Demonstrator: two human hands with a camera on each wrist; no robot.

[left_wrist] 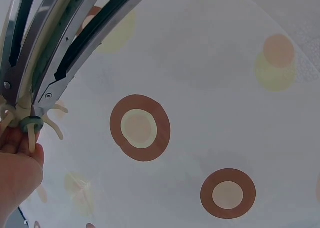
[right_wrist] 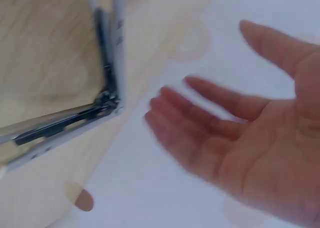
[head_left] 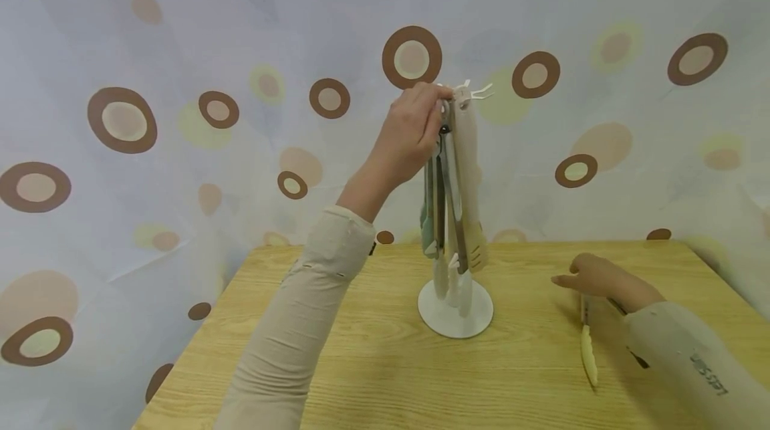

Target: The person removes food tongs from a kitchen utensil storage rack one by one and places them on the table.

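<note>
A white utensil stand (head_left: 455, 323) with a round base and prongs on top bears several hanging kitchen utensils. Among these are tongs (head_left: 455, 202) with metal arms, some with green parts, and a cream slotted turner (head_left: 475, 246). My left hand (head_left: 410, 126) grips the stand's top at the prongs; a green ring (left_wrist: 32, 124) hangs on one prong beside its fingertips. To the right, a spread pair of tongs (right_wrist: 107, 102) with cream tips lies on the table, partly hidden in the head view. Over it my right hand (right_wrist: 235, 138) is apart from the tongs, fingers loosely extended, holding nothing.
The wooden table (head_left: 361, 363) ends at a back edge just behind the stand. Beyond it hangs a pale curtain (head_left: 361, 9) with brown and yellow circles, which also runs down the left side.
</note>
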